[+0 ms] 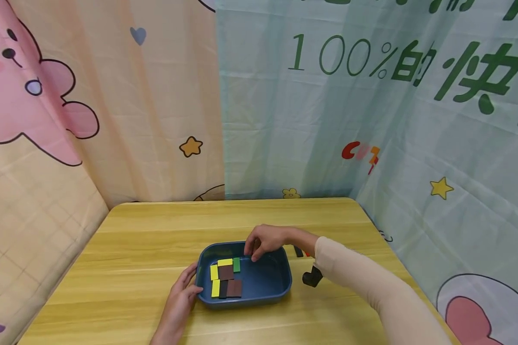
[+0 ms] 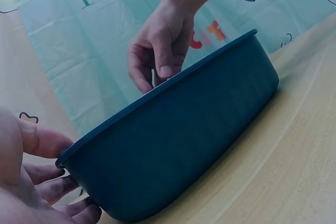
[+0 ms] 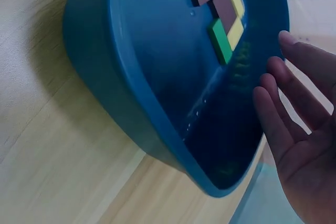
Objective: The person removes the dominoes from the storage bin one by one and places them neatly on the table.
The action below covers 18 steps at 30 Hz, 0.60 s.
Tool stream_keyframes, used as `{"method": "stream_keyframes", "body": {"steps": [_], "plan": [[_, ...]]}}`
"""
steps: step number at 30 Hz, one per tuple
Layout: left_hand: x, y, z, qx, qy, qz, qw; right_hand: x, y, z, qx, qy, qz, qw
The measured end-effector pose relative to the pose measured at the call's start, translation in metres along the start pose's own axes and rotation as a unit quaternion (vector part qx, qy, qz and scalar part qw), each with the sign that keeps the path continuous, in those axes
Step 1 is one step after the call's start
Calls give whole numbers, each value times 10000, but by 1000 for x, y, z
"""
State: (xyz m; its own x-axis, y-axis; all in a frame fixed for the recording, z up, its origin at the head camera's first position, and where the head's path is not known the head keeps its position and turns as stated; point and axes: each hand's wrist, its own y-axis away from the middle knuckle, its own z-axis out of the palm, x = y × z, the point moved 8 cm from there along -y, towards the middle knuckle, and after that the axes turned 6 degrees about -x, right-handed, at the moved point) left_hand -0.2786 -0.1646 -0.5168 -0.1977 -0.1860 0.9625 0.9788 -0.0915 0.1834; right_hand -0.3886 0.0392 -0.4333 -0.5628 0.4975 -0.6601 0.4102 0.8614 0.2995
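A blue plastic basin (image 1: 263,280) stands on the wooden table. At its left end my left hand (image 1: 181,292) grips the rim, thumb on top and fingers against the outer wall. My right hand (image 1: 265,239) is at the far rim, its fingers loosely bent over the basin. Nothing shows between the fingers (image 3: 273,124) in the right wrist view. Flat blocks lie together in the left half of the basin: yellow blocks (image 1: 216,288), brown blocks (image 1: 234,288), a black block (image 1: 223,289) and a green block (image 1: 236,265), nearest the right hand.
Small black and red pieces (image 1: 299,251) show behind the right forearm, partly hidden by it. A black object (image 1: 312,277) is beside the right sleeve. Printed curtains (image 1: 267,120) hang behind the table (image 1: 155,230) and along its sides.
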Motion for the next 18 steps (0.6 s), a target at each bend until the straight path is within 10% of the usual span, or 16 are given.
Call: {"method": "stream_keyframes", "body": {"steps": [18], "plan": [[2, 1, -1, -88, -96, 121, 9998, -12, -54, 47, -1252, 1112, -42, 9859]]}}
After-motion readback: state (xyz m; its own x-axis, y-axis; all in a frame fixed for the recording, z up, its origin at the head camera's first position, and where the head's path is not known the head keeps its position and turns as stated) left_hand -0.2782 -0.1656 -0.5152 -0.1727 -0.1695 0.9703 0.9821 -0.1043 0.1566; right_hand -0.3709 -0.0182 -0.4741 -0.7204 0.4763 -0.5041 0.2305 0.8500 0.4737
